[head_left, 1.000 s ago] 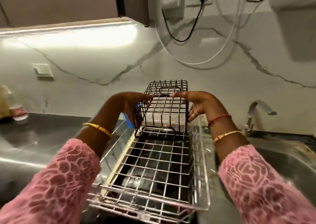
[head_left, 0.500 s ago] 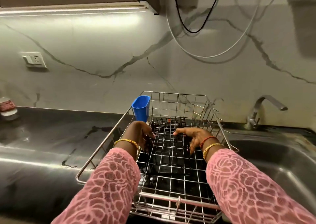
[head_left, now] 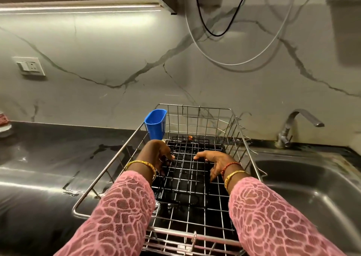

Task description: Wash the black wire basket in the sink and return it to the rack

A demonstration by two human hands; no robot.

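Black wire basket (head_left: 187,163) is sitting low inside the steel dish rack (head_left: 197,234) as we are gripping its two sides, left hand (head_left: 159,155) with fingers curled around the left wall, right hand (head_left: 215,161) with thumb over the rim and fingers down the right wall. A second ago we were holding it high above the rack; now it is resting down near the blue cup (head_left: 155,124).
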